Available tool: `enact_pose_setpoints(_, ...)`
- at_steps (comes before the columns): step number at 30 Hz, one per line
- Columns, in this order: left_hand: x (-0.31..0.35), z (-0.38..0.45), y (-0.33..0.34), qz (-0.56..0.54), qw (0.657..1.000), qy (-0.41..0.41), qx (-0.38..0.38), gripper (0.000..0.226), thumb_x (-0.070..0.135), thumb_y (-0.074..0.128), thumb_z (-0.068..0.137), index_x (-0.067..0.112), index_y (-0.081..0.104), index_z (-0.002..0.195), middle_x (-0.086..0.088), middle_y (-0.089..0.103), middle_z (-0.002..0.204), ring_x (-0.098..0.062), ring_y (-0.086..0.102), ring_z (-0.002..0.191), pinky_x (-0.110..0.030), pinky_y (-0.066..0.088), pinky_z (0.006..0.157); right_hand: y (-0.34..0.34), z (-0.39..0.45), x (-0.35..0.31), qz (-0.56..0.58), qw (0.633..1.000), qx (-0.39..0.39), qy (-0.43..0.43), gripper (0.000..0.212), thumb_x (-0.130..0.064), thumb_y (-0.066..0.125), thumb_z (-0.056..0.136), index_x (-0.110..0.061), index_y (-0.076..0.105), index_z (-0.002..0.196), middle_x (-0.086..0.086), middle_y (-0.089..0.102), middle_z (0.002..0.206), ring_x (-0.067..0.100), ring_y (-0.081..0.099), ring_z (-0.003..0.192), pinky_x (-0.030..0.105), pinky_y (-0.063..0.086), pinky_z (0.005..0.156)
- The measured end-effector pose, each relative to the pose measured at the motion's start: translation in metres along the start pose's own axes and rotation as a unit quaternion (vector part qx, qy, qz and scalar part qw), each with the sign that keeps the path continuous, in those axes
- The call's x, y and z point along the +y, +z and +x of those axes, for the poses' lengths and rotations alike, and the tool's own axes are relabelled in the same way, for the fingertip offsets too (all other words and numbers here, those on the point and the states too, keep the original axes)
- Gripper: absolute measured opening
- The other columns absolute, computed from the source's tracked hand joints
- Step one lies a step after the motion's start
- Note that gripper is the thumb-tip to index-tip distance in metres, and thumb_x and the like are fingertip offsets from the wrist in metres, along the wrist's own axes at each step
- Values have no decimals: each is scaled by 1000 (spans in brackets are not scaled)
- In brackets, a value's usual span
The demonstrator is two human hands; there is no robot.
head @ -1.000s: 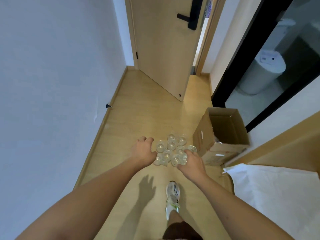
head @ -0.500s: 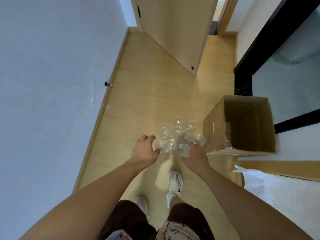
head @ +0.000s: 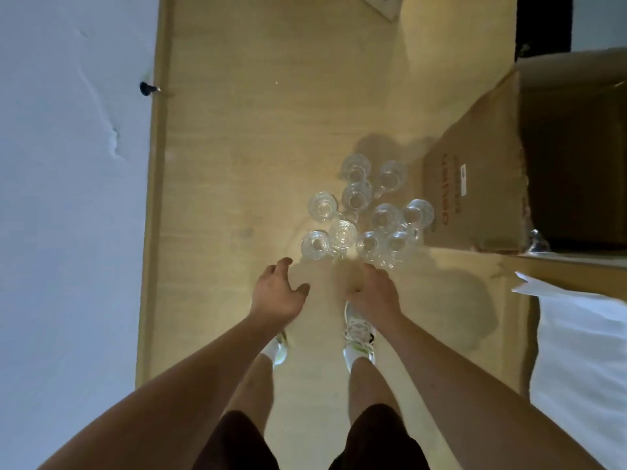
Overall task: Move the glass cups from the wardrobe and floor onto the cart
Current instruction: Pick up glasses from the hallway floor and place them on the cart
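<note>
A person stands over a cluster of clear glass cups (head: 366,212) set upright and close together on a pale wooden floor (head: 258,137), just beside an open brown cardboard box (head: 475,184). The left hand (head: 276,293) reaches down near the closest cup, fingers loosely curled and holding nothing. The right hand (head: 373,293) hangs alongside, its fingers curled under and out of sight, so whether it holds anything cannot be told. White sneakers (head: 358,334) show below the hands. A white wall (head: 68,198) runs along the left.
</note>
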State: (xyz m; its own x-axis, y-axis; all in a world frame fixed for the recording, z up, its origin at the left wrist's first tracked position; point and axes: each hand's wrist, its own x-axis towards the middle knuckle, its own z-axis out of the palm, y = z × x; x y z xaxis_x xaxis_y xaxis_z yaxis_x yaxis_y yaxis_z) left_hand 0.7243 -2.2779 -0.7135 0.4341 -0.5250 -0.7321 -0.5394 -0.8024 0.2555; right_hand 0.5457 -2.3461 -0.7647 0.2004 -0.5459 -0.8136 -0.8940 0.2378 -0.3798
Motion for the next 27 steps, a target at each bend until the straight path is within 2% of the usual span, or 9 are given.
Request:
enact_pose_setpoints(5,-33,45,47,-14,1000,-8,-18,63,38,72,88,19,49,143,-10,57,135,-27,56,121,-32,41,102,58,47,25,41,998,0,52,68,-38,73,83,-13,51,141,15,58,131,34,57,121,42,48,100)
enact_pose_setpoints(8,-50,80,81,-41,999,-7,-32,61,38,74,88,20,51,142,-9,57,136,-24,55,122,-21,34,92,87,85,41,56,997,16,58,57,-40,75,77,-13,58,124,10,65,116,33,63,108,41,54,87)
enact_pose_setpoints(10,-59,108,105,-42,998,-5,-41,60,38,72,89,19,51,142,-8,56,137,-24,53,126,-23,31,90,103,116,51,51,996,20,69,57,-40,75,75,-15,59,123,9,65,116,33,63,109,40,54,88)
enact_pose_setpoints(14,-72,161,156,-47,997,4,-62,58,40,70,91,17,52,141,-10,59,135,-26,54,126,-29,38,98,130,181,71,41,996,17,76,58,-40,70,74,-16,57,125,8,66,115,29,64,107,36,53,87)
enact_pose_setpoints(17,-77,197,197,-61,994,-6,-91,55,41,67,92,19,53,141,-7,60,137,-23,54,128,-28,38,101,146,218,86,83,994,26,68,63,-39,73,80,-20,53,137,3,63,126,26,60,117,33,46,93)
enact_pose_setpoints(20,-72,227,228,-149,981,-57,-113,54,43,65,94,22,54,142,-4,61,138,-21,55,128,-31,41,108,160,251,101,154,986,16,64,48,-34,70,85,-20,61,130,1,65,127,22,60,118,34,46,97)
enact_pose_setpoints(23,-66,243,250,-351,915,-154,-128,54,42,65,95,24,53,145,-1,58,139,-22,58,121,-40,51,102,170,269,110,314,946,11,76,41,-28,72,92,-20,61,131,1,67,125,21,63,115,38,52,98)
enact_pose_setpoints(25,-60,251,258,-474,846,-197,-147,47,41,63,97,25,55,140,0,59,135,-23,57,120,-42,53,98,173,274,112,406,909,-5,91,33,-26,70,96,-23,63,128,-2,70,110,18,66,97,35,54,84)
enact_pose_setpoints(27,-55,260,264,-559,787,-217,-145,35,40,63,98,25,62,130,1,64,126,-25,58,121,-45,52,101,175,281,114,445,891,-14,91,18,-24,67,98,-31,67,114,-8,72,94,10,66,80,30,54,75)
